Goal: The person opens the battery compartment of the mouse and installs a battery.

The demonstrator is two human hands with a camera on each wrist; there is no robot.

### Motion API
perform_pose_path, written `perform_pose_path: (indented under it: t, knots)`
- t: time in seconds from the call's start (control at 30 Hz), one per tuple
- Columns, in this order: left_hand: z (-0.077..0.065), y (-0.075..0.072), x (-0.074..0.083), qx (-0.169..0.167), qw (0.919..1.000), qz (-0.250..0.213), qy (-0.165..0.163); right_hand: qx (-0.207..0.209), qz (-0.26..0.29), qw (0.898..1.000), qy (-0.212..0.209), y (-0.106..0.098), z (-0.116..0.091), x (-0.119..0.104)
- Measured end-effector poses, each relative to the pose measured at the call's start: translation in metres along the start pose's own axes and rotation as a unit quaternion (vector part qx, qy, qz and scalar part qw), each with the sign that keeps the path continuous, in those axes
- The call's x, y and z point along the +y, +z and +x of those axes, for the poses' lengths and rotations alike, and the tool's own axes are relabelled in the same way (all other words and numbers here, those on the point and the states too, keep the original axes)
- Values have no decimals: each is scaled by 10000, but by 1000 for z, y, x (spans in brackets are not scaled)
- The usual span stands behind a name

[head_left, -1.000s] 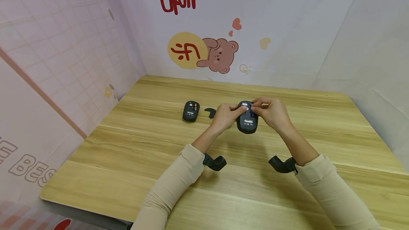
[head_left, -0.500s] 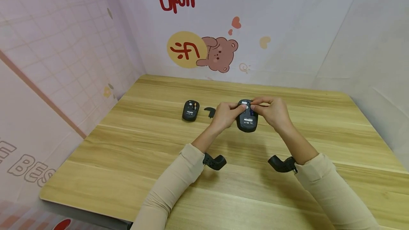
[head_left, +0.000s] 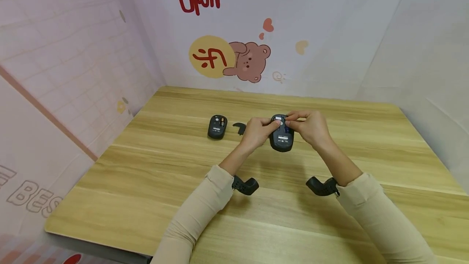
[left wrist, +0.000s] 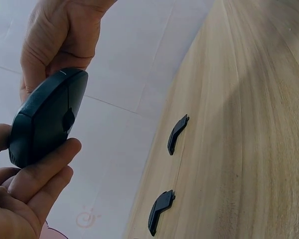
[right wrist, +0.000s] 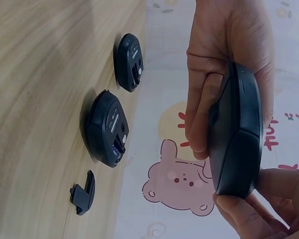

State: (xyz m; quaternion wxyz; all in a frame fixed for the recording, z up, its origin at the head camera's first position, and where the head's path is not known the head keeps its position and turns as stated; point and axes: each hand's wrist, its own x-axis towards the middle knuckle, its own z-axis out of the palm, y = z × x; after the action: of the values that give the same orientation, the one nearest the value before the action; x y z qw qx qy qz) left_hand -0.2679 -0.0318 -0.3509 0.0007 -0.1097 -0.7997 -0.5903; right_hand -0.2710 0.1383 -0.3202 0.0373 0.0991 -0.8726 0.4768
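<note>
A black computer mouse is held up over the table, its underside toward the head camera and its battery compartment uncovered. A blue battery shows in that slot. My left hand grips the mouse's left side, thumb on the underside and fingers beneath, as the left wrist view shows. At the front right edge, beside the slot, my right hand pinches the mouse between thumb and fingers. The right wrist view shows the mouse edge-on between both hands, its underside hidden there.
Another mouse lies bottom up with its battery slot uncovered; two such mice show in the right wrist view. Beside it lies a curved black battery cover. Two covers, a nearer one and another, lie on the wooden table.
The head view has shifted slightly. Both hands keep their hold on the raised mouse, with hardly any finger movement.
</note>
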Motion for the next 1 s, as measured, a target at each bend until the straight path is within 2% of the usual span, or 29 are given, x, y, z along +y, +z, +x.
perform_pose_path:
  t: [0.37, 0.67, 1.0]
  knots:
    - [2, 0, -3, 17, 10000, 46, 22, 155, -260, 9994, -143, 3, 2, 3]
    - [2, 0, -3, 19, 10000, 12, -45, 244, -199, 9995, -44, 6, 1, 2]
    - [2, 0, -4, 77, 10000, -38, -15, 456, -145, 9988, -120, 10, 0, 1]
